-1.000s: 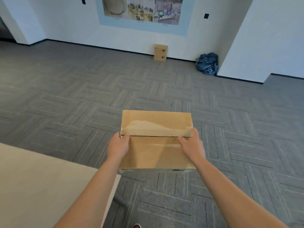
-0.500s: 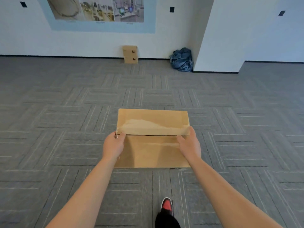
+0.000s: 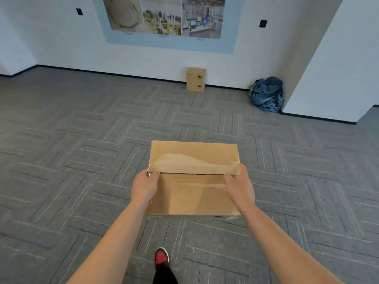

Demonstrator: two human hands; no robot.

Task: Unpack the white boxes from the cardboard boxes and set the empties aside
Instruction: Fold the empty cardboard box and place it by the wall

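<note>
I carry a brown cardboard box in front of me, above the grey carpet. Its top flaps are folded down with torn clear tape along the seam; I cannot see inside it. My left hand grips its left edge and my right hand grips its right edge. Far ahead, two small cardboard boxes stand stacked against the white wall. No white boxes are in view.
A crumpled dark blue bag lies on the floor at the corner of a white pillar. A poster hangs on the wall. My red and black shoe steps onto the carpet below the box.
The table at the lower left has left the view. The stacked boxes and the wall have come closer. My grip on the box is the same.
</note>
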